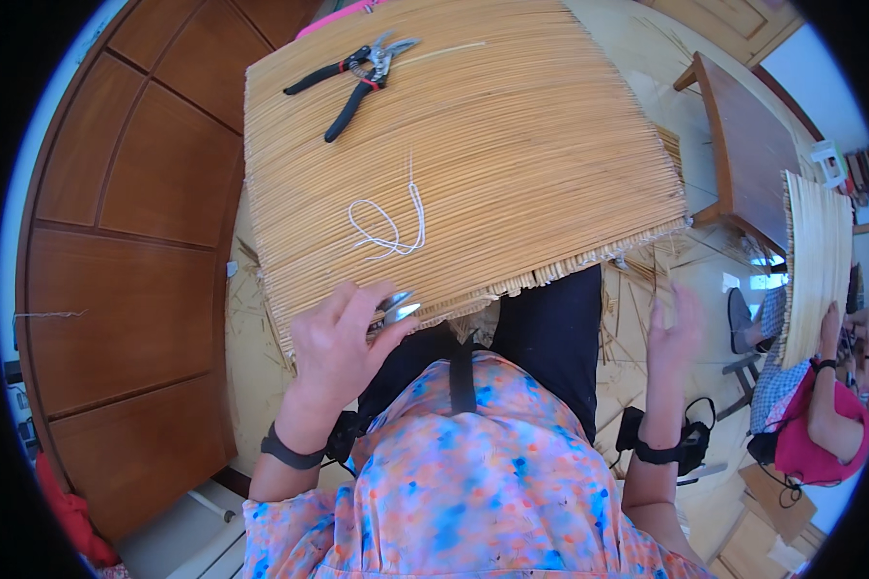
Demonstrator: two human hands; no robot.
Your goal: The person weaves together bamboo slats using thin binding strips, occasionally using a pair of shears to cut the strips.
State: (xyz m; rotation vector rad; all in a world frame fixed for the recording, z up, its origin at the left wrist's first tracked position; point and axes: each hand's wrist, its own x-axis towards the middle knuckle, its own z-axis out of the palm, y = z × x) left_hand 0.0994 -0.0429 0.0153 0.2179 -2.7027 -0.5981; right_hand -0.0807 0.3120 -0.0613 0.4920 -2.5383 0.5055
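A large mat of thin tan sticks lies before me above my lap, its near edge uneven. At that edge, my left hand is curled around a small shiny silver metal tool, partly hidden by my fingers. My right hand is raised right of the mat, motion-blurred, fingers pointing upward; whether it holds anything is unclear. Black-handled pruning shears rest open on the upper mat beside a loose pale stick. A looped white cord lies on the mat's middle.
A wooden cabinet stands left. At right are a dark wooden bench and another person in pink, a hand on a pale stick panel. Scattered sticks lie on the floor.
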